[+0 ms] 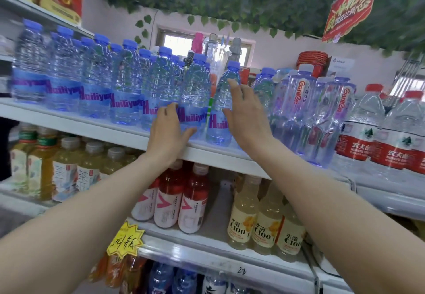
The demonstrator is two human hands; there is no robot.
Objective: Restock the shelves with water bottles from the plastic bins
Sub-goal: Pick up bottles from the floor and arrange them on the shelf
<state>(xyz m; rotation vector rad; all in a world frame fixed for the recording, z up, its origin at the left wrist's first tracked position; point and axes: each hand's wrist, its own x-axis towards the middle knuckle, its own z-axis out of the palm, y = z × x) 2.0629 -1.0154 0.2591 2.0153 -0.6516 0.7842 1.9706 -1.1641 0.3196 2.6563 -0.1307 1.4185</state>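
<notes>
A row of clear water bottles with blue caps and blue labels fills the upper white shelf (96,130). The rightmost bottle (222,100) of that row leans a little to the left. My right hand (245,114) lies against its right side, fingers spread along the body. My left hand (169,128) rests with its fingers on the lower front of the neighbouring upright bottle (195,91), thumb at the shelf edge. Neither hand closes fully around a bottle. No plastic bin is in view.
Right of the leaning bottle stand a shrink-wrapped pack of purple-capped bottles (305,114) and red-labelled large water bottles (379,137). The shelf below holds yellow tea bottles (66,169), red drinks (181,199) and pale C100 bottles (264,220). A yellow price tag (125,239) hangs lower.
</notes>
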